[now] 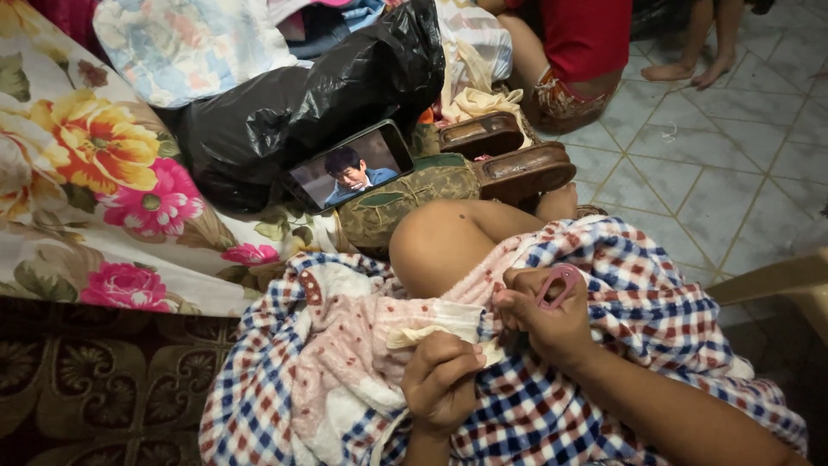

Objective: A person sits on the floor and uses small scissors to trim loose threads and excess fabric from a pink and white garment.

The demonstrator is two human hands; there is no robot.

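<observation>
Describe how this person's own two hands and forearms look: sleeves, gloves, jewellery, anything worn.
Both are bare. The left hand has no glove and no ring or bracelet that shows; only a short stretch of its wrist is in view. The right hand is ungloved too, and its forearm runs uncovered to the frame's edge, with no sleeve, watch or bangle visible.

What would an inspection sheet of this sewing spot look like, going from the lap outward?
Surface: the person's lap, draped in checked cloth.
Work things: pink dotted fabric with a cream strip; small pink scissors.
Clutter: phone showing a video, propped on a black plastic bag; camouflage pouch; brown sandals; floral sheet.
Hands: left hand pinches the strip; right hand has the scissors looped on its fingers.
Cables: nothing seen.
Surroundings: tiled floor; another person in red sitting nearby; bare feet beyond.
</observation>
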